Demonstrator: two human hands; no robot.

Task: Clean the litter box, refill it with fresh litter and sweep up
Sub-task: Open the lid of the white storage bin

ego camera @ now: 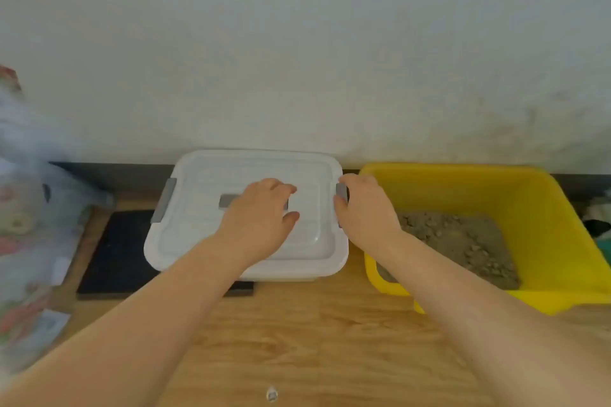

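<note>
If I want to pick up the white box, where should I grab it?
Probably by the grey handle in the middle of the lid, coming from above. It lies flat on top, and the left hand already rests on it. First check that both grey side clips are shut, the left clip and the right clip under the right hand, or the lid may lift off.

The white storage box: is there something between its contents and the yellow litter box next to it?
Yes: the lid is on the white storage box. The left hand rests on it; the right hand grips the right grey latch. The yellow litter box is open-topped.
</note>
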